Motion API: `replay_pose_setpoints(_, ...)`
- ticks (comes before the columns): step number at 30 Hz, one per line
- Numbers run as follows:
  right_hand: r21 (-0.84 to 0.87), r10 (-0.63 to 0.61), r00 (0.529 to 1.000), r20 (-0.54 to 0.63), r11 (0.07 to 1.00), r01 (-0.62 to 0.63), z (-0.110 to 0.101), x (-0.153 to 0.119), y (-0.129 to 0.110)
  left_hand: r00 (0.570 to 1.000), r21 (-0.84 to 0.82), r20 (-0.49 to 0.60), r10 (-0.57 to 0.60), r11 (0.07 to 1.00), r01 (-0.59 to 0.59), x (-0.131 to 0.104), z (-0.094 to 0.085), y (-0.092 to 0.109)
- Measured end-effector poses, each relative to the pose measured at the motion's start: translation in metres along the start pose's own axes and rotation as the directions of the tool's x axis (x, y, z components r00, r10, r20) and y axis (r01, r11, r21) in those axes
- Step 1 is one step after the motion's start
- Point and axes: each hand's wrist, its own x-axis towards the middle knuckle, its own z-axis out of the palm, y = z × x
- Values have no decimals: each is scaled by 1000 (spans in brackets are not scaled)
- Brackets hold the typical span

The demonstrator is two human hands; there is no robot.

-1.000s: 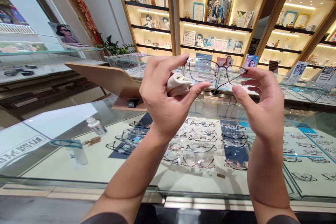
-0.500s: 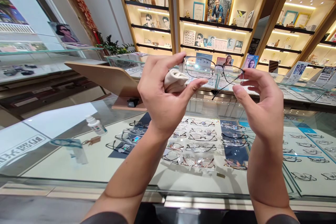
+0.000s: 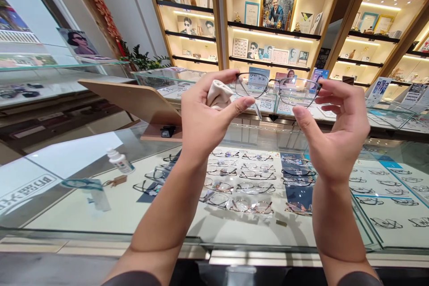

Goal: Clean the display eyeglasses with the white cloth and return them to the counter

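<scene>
The left hand (image 3: 206, 114) is gripping one end of the glasses (image 3: 274, 82) between its fingers while also keeping a crumpled cloth (image 3: 218, 94) tucked in its grasp, and the right hand (image 3: 338, 132) is gripping the other end by its fingertips. The glasses are hanging level in the air above the glass counter (image 3: 134, 208), with both thumbs pointing inward near the lower rims. Below, a bottle (image 3: 120, 161) is standing on the counter, and rows of frames (image 3: 256, 175) are showing through the glass.
</scene>
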Motion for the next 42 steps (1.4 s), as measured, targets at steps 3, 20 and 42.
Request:
replay_pose_setpoints(3, -32, -21, 1000, -7, 999, 20, 0, -1, -3, 1000, 8, 28, 6, 1000, -6, 2, -1, -5)
replay_pose_setpoints(20, 40, 59, 998, 10, 997, -60, -2, -1, -6, 1000, 9, 13, -8, 1000, 8, 2, 1, -4)
replay_pose_setpoints(42, 177, 61, 995, 75, 981, -73, -2, 5, 13, 969, 10, -192, 156, 988, -157, -6, 6, 14)
